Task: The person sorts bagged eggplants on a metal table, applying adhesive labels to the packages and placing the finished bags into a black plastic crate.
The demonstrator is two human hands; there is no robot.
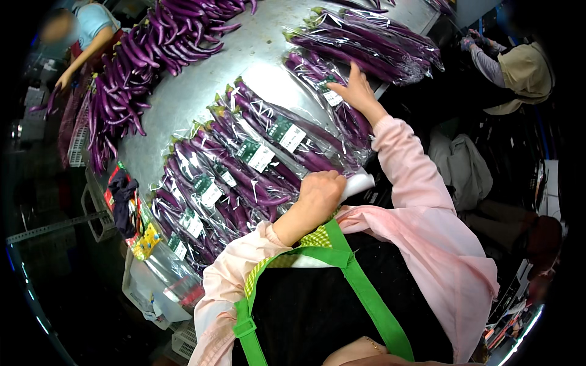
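Note:
My right hand (pixel 359 94) lies over a clear bag of long purple eggplants (pixel 351 120), thumb and fingers spread. The thumb reaches the edge of the green and white label (pixel 332 94) on that bag. Closer to my body, my left hand (pixel 320 192) is curled, knuckles up. It sits by the lower end of another labelled bag of eggplants (pixel 302 132) and against a white roll (pixel 358 185). Whether its fingers grip anything is hidden. More labelled eggplant bags (pixel 229 169) lie side by side to the left, stem ends pointing away from me.
Unlabelled bagged eggplants (pixel 366 45) are stacked at the far right of the metal table (pixel 183 98). Loose eggplants (pixel 151 50) are heaped along its far left edge. There a person (pixel 94 27) holds eggplants; another person (pixel 522 68) works at right. A dark cloth (pixel 122 196) hangs at the left corner.

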